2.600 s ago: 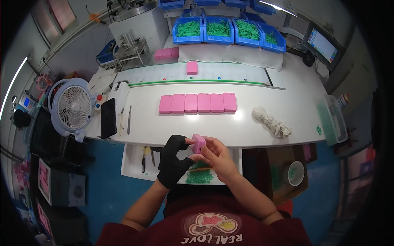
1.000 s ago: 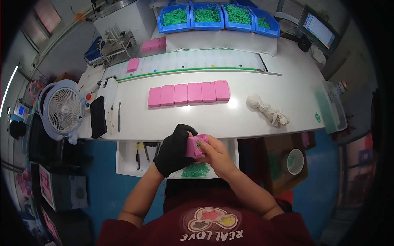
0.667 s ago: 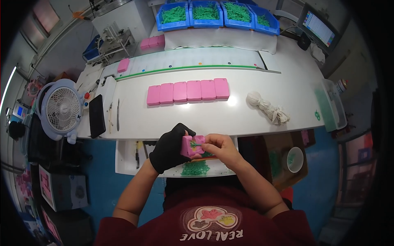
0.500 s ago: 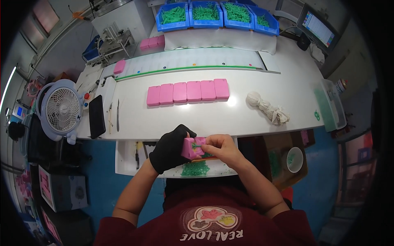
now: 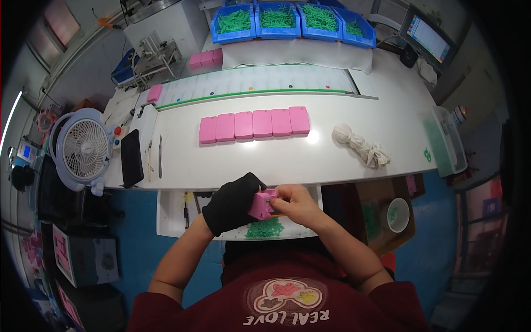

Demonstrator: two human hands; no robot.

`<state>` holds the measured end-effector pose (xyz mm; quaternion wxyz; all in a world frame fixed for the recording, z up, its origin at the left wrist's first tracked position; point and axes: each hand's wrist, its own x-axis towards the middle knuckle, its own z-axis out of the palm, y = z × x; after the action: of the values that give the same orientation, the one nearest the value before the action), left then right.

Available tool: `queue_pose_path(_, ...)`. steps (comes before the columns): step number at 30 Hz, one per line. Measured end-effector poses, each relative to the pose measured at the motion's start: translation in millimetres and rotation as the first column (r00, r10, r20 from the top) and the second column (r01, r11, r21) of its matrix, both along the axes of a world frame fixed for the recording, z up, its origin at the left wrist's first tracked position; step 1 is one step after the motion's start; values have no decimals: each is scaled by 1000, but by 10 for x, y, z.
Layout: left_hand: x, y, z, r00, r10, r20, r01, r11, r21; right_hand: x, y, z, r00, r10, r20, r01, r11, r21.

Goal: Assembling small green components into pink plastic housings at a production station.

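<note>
Bench (image 5: 188,160), white and broad, takes up the middle of the view, its edges bowed by the lens. From under its front edge juts a white drawer (image 5: 170,218), much of its inside hidden behind the hands and forearms (image 5: 180,260). Blue bins (image 5: 276,34) of green pieces stand in a line at the back; those behind them are cut off by the upper border. Nearer, six pink blocks (image 5: 262,124) lie flat, side by side in a row.

The hands meet above the drawer. The left hand (image 5: 229,205), in a black glove, is curled round the left side of a separate held block (image 5: 260,206), and its grip on the far side is out of sight. The right hand (image 5: 298,205), bare, is partly closed, thumb and forefinger drawn together at the block's right side; whether they pinch anything cannot be told. Below the hands, a green heap (image 5: 264,228) lies in the drawer, partly covered.

The held block is bright pink and tilted, its right side uneven and hollowed, partly masked by the fingers. A green trace (image 5: 269,202) shows there, too small to make out.
</note>
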<state>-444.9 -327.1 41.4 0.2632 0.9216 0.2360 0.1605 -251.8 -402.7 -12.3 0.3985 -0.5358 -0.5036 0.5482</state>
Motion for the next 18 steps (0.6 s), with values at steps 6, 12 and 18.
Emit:
queue_pose_path(6,-128,61,-79,986,126,110,-109,983,-150,85,-73,200,993,105,-54,-96,983,155)
queue_pose_path(12,-102,38,-63,972,14,234,16,992,-126,86,-17,620,983,130,129,-120,989,-80)
queue_pose_path(18,78,-164,-211,684,452,572,100,718,-688,94,79,406,980,119,157,-187,810,556)
